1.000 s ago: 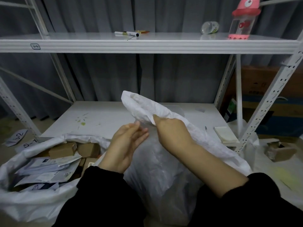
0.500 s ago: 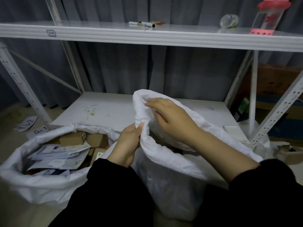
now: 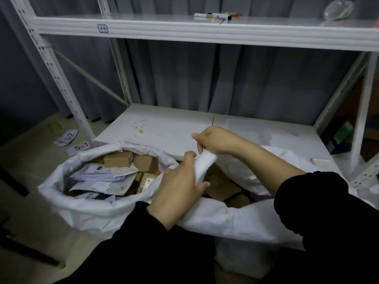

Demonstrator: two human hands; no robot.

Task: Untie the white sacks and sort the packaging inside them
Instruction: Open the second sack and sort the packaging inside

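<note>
**Two hands on one rolled rim**

Two sacks stand open on the floor in front of the rack, and you are working the right sack (image 3: 225, 218), which sits just below and in front of the lower shelf (image 3: 164, 130). Your left hand (image 3: 178, 187) lies across its near rim, back of the hand up, fingers curled round a rolled strip of the white cloth. Your right hand (image 3: 217, 140) is above and beyond it, wrist bent downward, fingers and thumb closed on the top end of that same strip. The strip runs taut between the two hands. Both forearms reach in from black sleeves, the right one crossing over the sack's mouth. Brown boxes (image 3: 223, 189) show inside, under your hands.

The left sack (image 3: 82, 210) touches the right one at the rim. Its mouth is folded back, and it holds more boxes with pale mailers (image 3: 102, 177) lying on top.

On the floor left of it lie two paper labels (image 3: 80, 147). On the upper shelf (image 3: 205, 31) rests a marker (image 3: 211, 16). A grey curtain (image 3: 205, 78) hangs behind.
</note>
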